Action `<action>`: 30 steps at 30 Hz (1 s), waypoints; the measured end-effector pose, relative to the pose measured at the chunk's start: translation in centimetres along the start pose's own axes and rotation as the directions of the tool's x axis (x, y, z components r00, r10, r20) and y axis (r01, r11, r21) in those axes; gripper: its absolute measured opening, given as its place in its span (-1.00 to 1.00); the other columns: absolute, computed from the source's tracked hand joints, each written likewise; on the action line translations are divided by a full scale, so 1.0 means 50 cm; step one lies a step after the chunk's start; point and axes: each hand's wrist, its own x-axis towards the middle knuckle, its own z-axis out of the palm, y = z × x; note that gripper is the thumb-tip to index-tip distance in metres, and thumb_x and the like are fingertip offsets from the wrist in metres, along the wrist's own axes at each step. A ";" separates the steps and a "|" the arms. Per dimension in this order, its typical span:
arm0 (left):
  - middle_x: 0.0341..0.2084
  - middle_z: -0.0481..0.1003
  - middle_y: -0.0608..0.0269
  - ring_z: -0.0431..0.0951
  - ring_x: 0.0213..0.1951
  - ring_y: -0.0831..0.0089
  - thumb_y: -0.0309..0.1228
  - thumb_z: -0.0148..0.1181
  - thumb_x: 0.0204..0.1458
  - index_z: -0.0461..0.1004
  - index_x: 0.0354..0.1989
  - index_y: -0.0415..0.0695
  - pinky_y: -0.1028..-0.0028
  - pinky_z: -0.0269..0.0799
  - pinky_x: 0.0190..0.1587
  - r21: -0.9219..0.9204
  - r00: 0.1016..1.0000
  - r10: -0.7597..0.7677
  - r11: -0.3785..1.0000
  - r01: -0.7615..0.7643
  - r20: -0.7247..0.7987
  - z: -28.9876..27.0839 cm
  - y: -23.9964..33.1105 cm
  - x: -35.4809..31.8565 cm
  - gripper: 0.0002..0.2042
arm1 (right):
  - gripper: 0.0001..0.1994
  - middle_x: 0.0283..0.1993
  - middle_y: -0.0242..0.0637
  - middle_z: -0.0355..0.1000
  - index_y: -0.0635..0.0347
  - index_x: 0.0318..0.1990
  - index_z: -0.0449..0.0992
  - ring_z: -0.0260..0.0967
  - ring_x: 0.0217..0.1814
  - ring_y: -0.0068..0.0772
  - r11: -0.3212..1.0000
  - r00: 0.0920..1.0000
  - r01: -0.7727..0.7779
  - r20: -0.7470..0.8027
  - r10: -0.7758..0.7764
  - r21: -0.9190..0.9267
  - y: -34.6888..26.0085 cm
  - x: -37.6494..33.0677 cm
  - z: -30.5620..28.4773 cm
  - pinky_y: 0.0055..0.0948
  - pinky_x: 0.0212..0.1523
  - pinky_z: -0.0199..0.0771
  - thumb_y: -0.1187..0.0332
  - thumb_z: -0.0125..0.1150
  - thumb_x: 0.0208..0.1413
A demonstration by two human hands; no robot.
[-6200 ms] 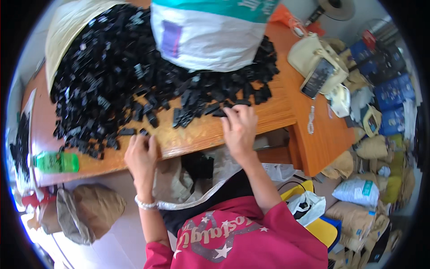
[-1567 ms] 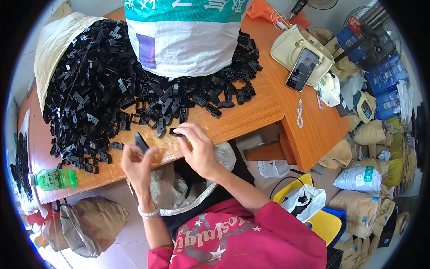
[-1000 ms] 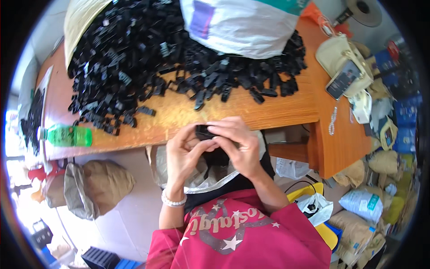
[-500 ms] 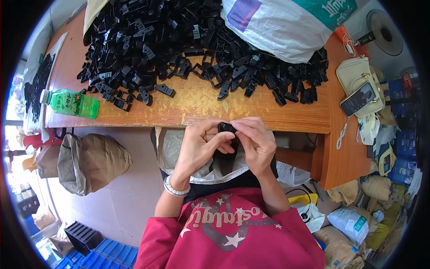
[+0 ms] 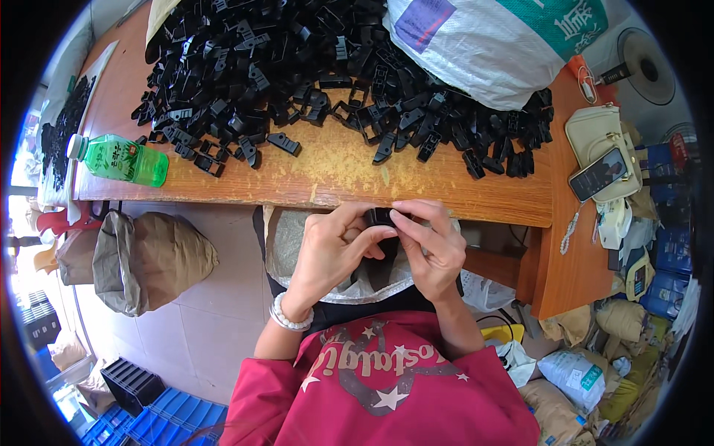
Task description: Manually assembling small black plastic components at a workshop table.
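Crimson short-sleeved shirt [image 5: 461,420] printed with pale lettering [image 5: 364,362], stars [image 5: 390,399] and a grey band [image 5: 352,391]; white beaded bracelet [image 5: 288,319] on the left wrist [image 5: 299,300]; black garment [image 5: 332,313] at the lap.

Small black blocky pieces [image 5: 223,78] are seemingly made of hard plastic, pretty glossy where light's caught. The orange-brown wooden surface [image 5: 476,197] is finished smooth and shiny, but kinda matt and scuffed-looking in patches. Crinkly woven plastic can be seen on the bulky white-and-teal sack [image 5: 468,56], smooth see-through plastic on the green bottle [image 5: 123,160].
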 end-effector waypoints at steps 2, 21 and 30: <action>-0.72 0.45 0.35 0.63 -0.54 0.46 -0.60 0.27 0.01 0.46 -0.19 -0.42 0.65 0.45 -0.54 -0.073 0.998 -0.062 0.995 0.064 0.023 -0.001 0.009 0.000 -0.79 | -0.70 -0.10 -0.17 0.49 0.26 -0.15 0.59 0.44 -0.07 -0.20 1.000 1.000 -0.011 0.002 0.010 0.020 0.001 -0.002 -0.001 -0.40 -0.13 0.45 0.68 0.26 -0.10; -0.45 0.57 0.11 0.60 -0.47 0.33 -0.46 0.29 -0.01 0.46 -0.12 -0.21 0.45 0.50 -0.39 0.295 0.949 0.291 0.924 -0.245 -0.120 -0.029 -0.069 0.016 -0.73 | -0.82 -0.25 -0.19 0.52 0.36 -0.22 0.57 0.47 -0.16 -0.26 0.907 0.929 -0.339 0.241 0.281 0.248 0.041 0.000 0.001 -0.43 -0.09 0.42 0.55 0.28 -0.02; -0.44 0.45 0.13 0.51 -0.49 0.22 -0.55 0.14 -0.04 0.50 -0.25 -0.16 0.35 0.40 -0.47 0.880 0.908 0.418 0.420 -0.223 0.030 -0.125 -0.089 0.120 -0.84 | -0.73 -0.36 -0.18 0.35 0.24 -0.08 0.56 0.37 -0.31 -0.13 0.931 0.987 -0.141 0.019 0.157 -0.337 0.098 0.090 0.065 -0.24 -0.30 0.38 0.57 0.19 0.02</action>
